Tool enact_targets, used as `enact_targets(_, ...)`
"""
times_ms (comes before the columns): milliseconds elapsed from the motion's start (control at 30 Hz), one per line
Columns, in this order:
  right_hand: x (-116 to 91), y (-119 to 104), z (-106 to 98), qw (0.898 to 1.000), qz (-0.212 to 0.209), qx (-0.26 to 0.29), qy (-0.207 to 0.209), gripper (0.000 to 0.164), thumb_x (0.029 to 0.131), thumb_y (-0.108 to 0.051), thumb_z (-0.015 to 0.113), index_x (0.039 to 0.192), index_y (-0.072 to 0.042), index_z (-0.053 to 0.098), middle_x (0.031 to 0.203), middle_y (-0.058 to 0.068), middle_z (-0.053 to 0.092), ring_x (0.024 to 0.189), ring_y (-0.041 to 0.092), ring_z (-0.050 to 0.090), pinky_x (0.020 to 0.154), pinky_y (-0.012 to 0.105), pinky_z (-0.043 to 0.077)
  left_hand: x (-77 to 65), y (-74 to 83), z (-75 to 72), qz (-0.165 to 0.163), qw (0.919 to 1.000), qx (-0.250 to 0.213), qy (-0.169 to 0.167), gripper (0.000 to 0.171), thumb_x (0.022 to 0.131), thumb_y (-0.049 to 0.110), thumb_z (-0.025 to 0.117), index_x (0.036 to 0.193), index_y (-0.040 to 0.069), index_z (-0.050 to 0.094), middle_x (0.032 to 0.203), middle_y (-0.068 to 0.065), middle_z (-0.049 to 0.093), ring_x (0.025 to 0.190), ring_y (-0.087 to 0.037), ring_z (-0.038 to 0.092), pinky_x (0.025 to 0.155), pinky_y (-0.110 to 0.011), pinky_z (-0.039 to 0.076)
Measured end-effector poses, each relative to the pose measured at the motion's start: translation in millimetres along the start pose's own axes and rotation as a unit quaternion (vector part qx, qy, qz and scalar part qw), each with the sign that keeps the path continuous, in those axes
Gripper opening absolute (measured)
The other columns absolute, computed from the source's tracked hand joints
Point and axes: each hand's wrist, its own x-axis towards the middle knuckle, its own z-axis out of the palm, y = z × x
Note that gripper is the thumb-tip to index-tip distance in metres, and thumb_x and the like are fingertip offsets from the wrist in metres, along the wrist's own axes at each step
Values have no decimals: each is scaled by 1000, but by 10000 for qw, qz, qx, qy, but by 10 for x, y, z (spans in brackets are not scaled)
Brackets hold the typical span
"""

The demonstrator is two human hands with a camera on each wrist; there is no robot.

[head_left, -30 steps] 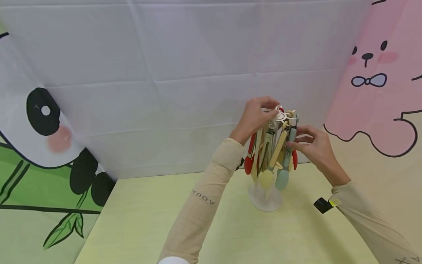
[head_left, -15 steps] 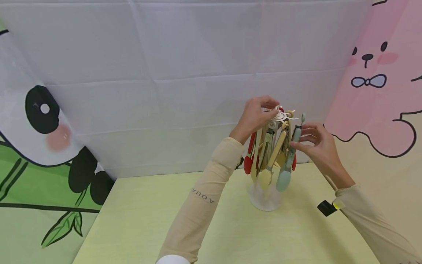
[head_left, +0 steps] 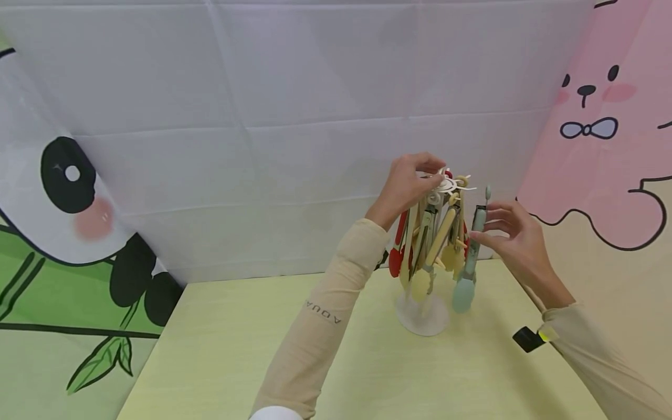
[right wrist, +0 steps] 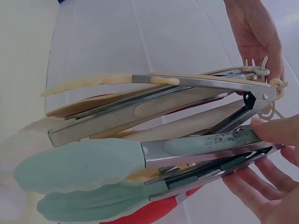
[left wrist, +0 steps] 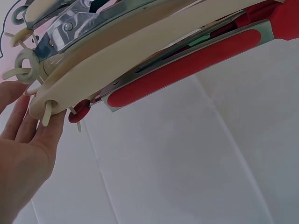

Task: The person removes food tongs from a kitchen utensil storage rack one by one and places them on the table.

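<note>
A white utensil stand (head_left: 415, 321) with a hooked top stands on the table, hung with several kitchen tongs. My left hand (head_left: 410, 185) grips the stand's top between thumb and fingers. In the left wrist view, cream tongs (left wrist: 107, 74) and red-handled tongs (left wrist: 187, 67) hang from hooks beside that hand's fingers. My right hand (head_left: 517, 245) pinches mint-green tongs (head_left: 473, 248) by the handle near the hinge end. These tongs hang off the hooks, right of the stand, heads down. The right wrist view shows their two scalloped heads (right wrist: 79, 163) spread slightly apart.
The pale yellow tabletop (head_left: 252, 344) carries the stand near its back right. Behind it hangs a white cloth backdrop (head_left: 294, 175). Yellow tongs (head_left: 436, 251) hang at the stand's front, close to the mint pair.
My right hand has drawn the mint-green tongs off the stand, to the right and slightly down. The left hand has stayed at the stand's top.
</note>
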Motion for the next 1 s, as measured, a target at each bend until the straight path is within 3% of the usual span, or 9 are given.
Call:
enact_targets(600, -71, 87, -43, 9998, -52, -162, 36, 54, 79, -5, 76, 126, -6, 49, 104, 9, 57, 83, 8, 59, 67, 16, 50, -9, -19, 9, 119, 9999, 112, 49, 27, 91, 16, 64, 116, 8, 66, 113, -3, 66, 103, -11, 59, 78, -16, 47)
enact_targets(1000, -130, 122, -33, 9982, 110, -580, 107, 55, 78, -17, 79, 124, -10, 50, 101, 8, 57, 80, 8, 58, 64, 15, 48, -26, -10, -23, 44, 10000, 20, 18, 26, 91, 15, 64, 116, 8, 67, 113, -3, 66, 102, -12, 59, 76, -16, 47)
